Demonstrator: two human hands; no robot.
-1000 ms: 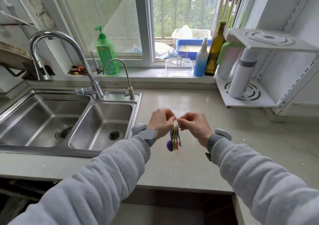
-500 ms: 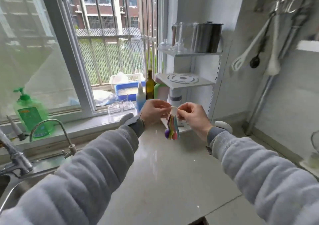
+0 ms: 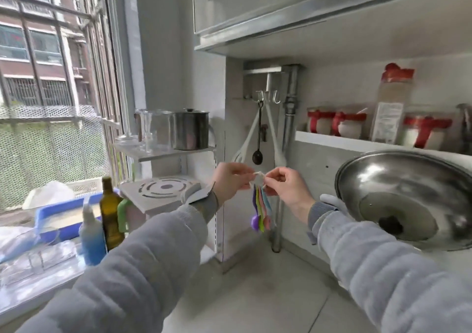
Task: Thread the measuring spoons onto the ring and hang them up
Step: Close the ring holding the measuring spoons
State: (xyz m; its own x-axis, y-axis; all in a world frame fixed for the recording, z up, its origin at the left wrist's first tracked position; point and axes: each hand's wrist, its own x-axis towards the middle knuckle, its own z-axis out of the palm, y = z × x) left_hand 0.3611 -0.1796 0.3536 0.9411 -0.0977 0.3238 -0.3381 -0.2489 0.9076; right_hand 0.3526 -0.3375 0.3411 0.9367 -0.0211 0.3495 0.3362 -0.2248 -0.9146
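Note:
A bunch of coloured measuring spoons (image 3: 261,210) hangs from a small white ring (image 3: 259,177), purple bowl lowest. My left hand (image 3: 231,179) pinches the ring from the left and my right hand (image 3: 284,187) pinches it from the right, both raised in front of the wall corner. Above them a metal rail with hooks (image 3: 268,97) carries a black ladle (image 3: 258,154) and white utensils; one hook at the right end looks free.
A steel wok with a glass lid (image 3: 406,200) leans at the right under a shelf of red-lidded jars (image 3: 357,125). A white rack (image 3: 163,154) holds a pot and glassware at the left. Bottles (image 3: 111,212) stand by the window.
The view has swung from the sink up and right to the wall corner. Both hands have lifted the ring of spoons higher, toward the hook rail.

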